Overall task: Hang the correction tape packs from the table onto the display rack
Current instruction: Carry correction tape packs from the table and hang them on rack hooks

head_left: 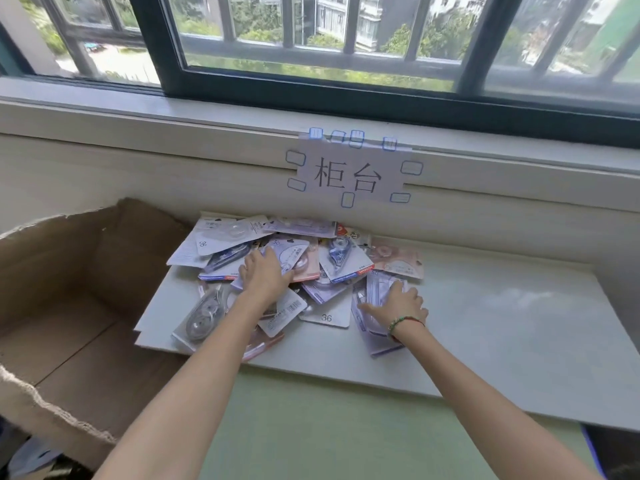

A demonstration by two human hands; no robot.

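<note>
Several correction tape packs point(325, 271) lie in a loose heap on the white table point(485, 327), against the wall under the window. My left hand point(265, 280) lies on top of the heap's middle, fingers over a lilac pack point(292, 254). My right hand point(398, 308) rests on a pale purple pack point(375, 292) at the heap's right side, thumb spread along its lower edge. Whether either hand truly grips its pack is unclear. No display rack is in view.
A large open cardboard box point(69, 289) stands at the left, touching the table's edge. A paper sign point(349, 173) is taped to the wall above the heap. The window sill point(173, 112) runs behind. A pale green floor point(329, 427) lies below the table's front edge.
</note>
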